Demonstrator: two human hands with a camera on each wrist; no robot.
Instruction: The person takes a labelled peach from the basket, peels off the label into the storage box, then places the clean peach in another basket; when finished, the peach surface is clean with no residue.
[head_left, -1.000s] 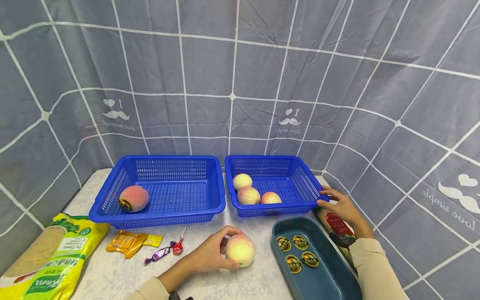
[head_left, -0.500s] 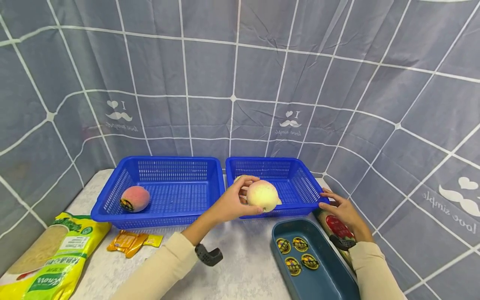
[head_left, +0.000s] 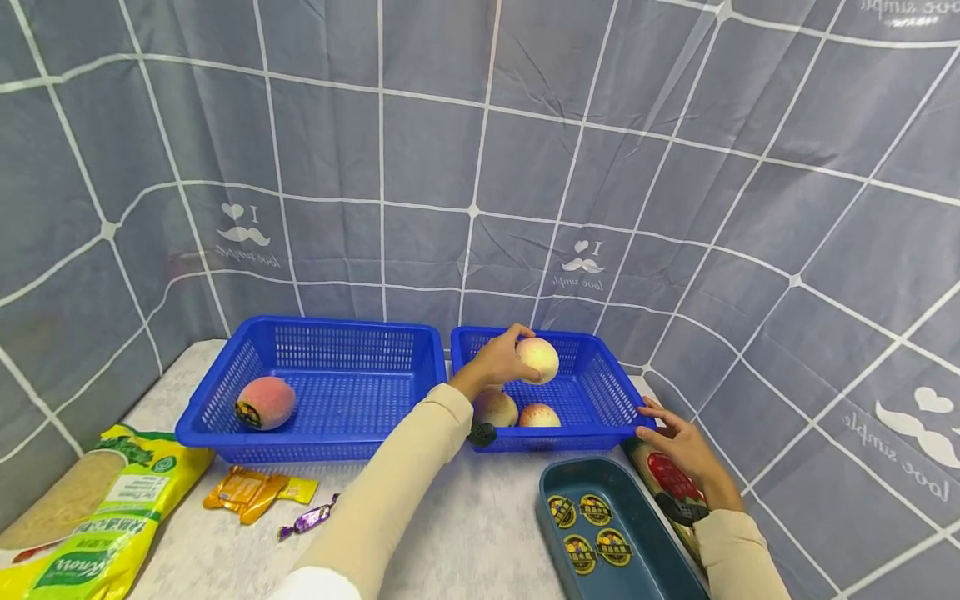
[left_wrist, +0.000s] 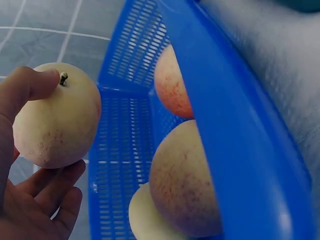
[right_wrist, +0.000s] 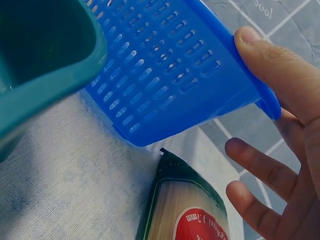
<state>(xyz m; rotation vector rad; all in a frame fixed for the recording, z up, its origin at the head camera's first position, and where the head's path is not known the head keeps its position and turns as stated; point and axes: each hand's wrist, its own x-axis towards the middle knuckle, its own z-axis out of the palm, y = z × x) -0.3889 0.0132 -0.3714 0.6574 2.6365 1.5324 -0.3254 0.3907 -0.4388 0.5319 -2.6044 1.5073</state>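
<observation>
My left hand (head_left: 504,358) grips a pale peach (head_left: 538,359) in the air over the right blue basket (head_left: 581,431). In the left wrist view the thumb sits by the stem of the peach (left_wrist: 55,117) and the fingers curl under it. Below it in the right blue basket (left_wrist: 240,140) lie three more peaches; two of them (head_left: 495,408) (head_left: 540,415) show in the head view. My right hand (head_left: 671,435) rests at that basket's front right corner, thumb (right_wrist: 272,65) against the rim, fingers spread and relaxed.
The left blue basket (head_left: 330,331) holds one reddish peach (head_left: 266,402) with a sticker. A teal tray (head_left: 551,487) with round stickers stands at the front right, a noodle packet (head_left: 670,477) beside it. A yellow bag (head_left: 90,517), orange sachets (head_left: 251,492) and a purple candy (head_left: 307,518) lie front left.
My left hand picked the peach up off the table and carried it away and up, over the right basket. My right hand stayed at the basket's corner.
</observation>
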